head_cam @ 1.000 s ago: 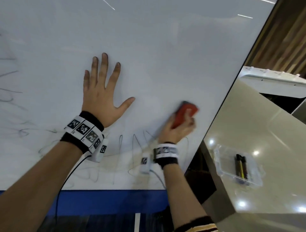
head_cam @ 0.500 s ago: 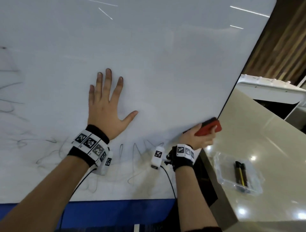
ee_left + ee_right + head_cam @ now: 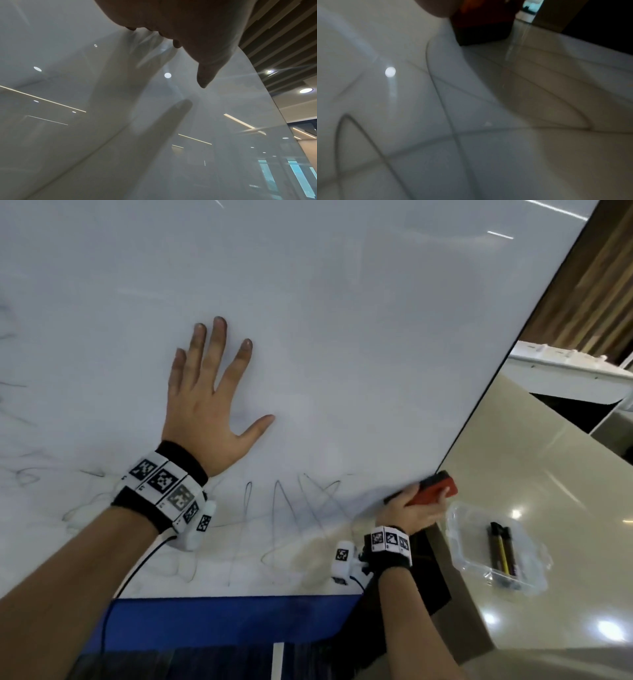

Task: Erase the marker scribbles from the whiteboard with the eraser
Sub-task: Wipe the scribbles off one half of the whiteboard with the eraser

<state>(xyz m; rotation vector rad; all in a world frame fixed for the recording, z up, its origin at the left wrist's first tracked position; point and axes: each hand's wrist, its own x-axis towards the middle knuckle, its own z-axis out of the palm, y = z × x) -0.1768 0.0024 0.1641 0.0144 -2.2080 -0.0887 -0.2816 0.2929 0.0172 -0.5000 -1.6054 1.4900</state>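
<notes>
Eraser: red-backed block (image 3: 432,490) gripped by the right hand (image 3: 409,511), fingers curled over its top, lying against the lower right edge of the whiteboard (image 3: 342,337); the right wrist view shows its dark underside (image 3: 481,27) meeting the white surface.
Right hand: wrapped round the eraser, thumb side toward the board, wrist wearing a black band with printed square markers (image 3: 390,539) (a small white camera unit (image 3: 342,559) hangs just beside it).
Left hand: (image 3: 209,405) laid flat on the board, fingers straight and spread, thumb splayed out to the right; the left wrist view shows the palm (image 3: 197,27) over the glossy surface with its own faint reflection below.
Left wrist: black band with marker squares (image 3: 164,491), a cable trailing down from it.
Scribbles: thin dark zigzag strokes (image 3: 291,508) run between the two hands, low on the board; fainter smudged lines (image 3: 20,477) lie at the far left; the right wrist view shows looping lines (image 3: 445,108) just beside the eraser.
Whiteboard: upper and middle area shows white, with ceiling lights reflected in it.
Beyond the board: beige counter (image 3: 548,474) to the right, bearing a clear plastic tray (image 3: 472,546) with dark markers (image 3: 501,553) inside.
</notes>
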